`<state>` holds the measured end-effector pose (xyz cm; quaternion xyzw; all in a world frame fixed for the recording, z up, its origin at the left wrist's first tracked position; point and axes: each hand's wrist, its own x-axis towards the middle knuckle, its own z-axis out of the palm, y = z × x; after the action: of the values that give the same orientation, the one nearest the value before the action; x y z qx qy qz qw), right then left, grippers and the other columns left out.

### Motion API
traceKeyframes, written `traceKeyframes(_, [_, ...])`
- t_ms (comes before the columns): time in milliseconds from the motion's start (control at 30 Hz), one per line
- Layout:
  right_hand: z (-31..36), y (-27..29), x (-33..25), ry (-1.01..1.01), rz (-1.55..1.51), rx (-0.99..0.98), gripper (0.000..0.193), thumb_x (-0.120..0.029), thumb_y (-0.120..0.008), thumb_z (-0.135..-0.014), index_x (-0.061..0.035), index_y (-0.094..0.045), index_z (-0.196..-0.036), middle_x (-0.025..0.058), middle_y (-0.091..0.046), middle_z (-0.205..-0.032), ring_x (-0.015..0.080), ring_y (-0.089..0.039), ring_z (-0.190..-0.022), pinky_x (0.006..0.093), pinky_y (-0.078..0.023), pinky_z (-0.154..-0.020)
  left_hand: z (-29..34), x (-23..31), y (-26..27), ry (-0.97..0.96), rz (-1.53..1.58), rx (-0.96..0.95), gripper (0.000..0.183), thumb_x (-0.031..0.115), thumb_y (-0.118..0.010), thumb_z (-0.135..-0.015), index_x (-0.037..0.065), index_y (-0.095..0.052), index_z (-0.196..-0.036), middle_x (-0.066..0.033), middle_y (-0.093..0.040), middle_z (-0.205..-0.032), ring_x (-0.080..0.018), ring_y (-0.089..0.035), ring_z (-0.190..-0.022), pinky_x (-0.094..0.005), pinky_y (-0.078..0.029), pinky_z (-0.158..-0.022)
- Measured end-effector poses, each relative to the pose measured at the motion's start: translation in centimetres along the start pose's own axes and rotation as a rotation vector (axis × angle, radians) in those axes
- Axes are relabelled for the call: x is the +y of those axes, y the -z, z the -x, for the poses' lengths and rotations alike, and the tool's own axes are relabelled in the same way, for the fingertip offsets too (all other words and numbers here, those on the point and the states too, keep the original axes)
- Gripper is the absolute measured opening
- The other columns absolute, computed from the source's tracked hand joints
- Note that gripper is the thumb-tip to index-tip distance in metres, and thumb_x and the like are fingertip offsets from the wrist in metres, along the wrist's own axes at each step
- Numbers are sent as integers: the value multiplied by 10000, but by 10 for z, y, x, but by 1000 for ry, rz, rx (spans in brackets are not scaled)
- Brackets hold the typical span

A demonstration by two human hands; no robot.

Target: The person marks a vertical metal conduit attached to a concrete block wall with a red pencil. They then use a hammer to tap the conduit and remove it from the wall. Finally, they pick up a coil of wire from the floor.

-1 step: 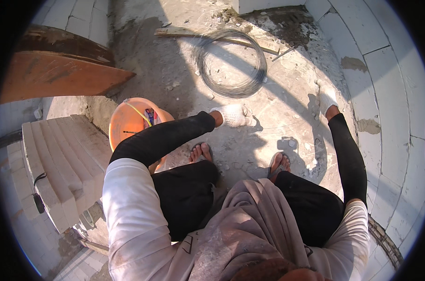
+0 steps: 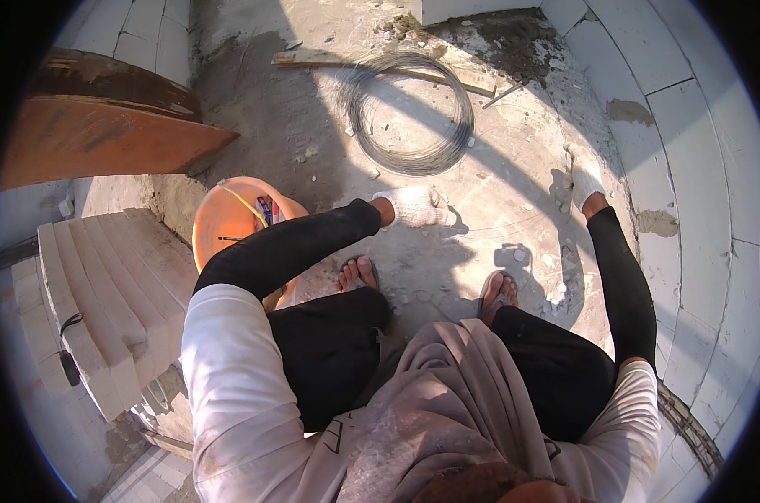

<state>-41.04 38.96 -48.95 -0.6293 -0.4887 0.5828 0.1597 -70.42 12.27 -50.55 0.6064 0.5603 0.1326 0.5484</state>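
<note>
My left hand (image 2: 419, 206), in a white knit glove, is closed in front of my left foot. A thin wire (image 2: 501, 225) runs from beside its fingers to the right over the concrete, faint against the ground. Farther right, my right hand (image 2: 586, 176), gloved the same way, is closed close to the block wall. Its fingertips point away from me, and what they grip is too small to make out. Beyond both hands a loose coil of grey wire (image 2: 422, 161) lies flat on the floor.
At my left stands an orange bucket (image 2: 217, 220) with small tools inside. Pale blocks (image 2: 103, 293) are stacked beside it, below a reddish-brown panel (image 2: 112, 138). A wooden strip (image 2: 313, 59) passes under the coil. A light block wall (image 2: 690, 168) curves along the right.
The view has shifted very slightly, so the floor and coil sit a little farther left. Both hands keep their positions and grip.
</note>
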Motion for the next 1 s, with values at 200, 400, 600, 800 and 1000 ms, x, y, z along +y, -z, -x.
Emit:
traceKeyframes(200, [-7,22,-10,-29,-403,16,179,-287,-542,-1077,-157,-573,-959,-42,-473,-637,96,-450,-491,292,-383,-425,15,46,39,318,302,-103,537,605,-618,-1011,101,-804,-1042,0,-649,-716,-83,-550,-600,-268,-470,-578])
traceKeyframes(400, [-48,64,-2,-80,-678,41,275,-257,-486,-1103,-168,-497,-843,-45,-480,-641,126,-468,-511,291,-408,-441,15,40,68,-4,169,99,235,310,-692,-999,97,-790,-1018,12,-699,-866,-135,-630,-840,-339,-508,-756])
traceKeyframes(600, [-61,86,-15,9,-739,34,180,-308,-549,-1064,-166,-563,-954,-32,-431,-650,116,-412,-499,297,-363,-467,46,11,107,147,-1198,725,175,294,-686,-913,153,-790,-926,-105,-716,-979,-313,-691,-987,-516,-458,-844])
traceKeyframes(800, [-20,51,-33,74,-439,203,419,-478,-485,-1050,-94,-630,-1133,-21,-449,-671,112,-403,-508,303,-373,-490,44,-20,131,159,-628,899,294,276,-617,-967,30,-763,-1036,-232,-754,-970,-317,-751,-941,-430,-562,-862])
traceKeyframes(1000, [33,-59,-9,459,425,-23,638,-552,-363,-1051,-14,-691,-954,164,-704,-864,336,-662,-849,420,-530,-808,6,1,121,-20,641,1079,264,135,-674,-1002,0,-677,-1230,-67,-715,-951,-166,-724,-861,-294,-599,-758])
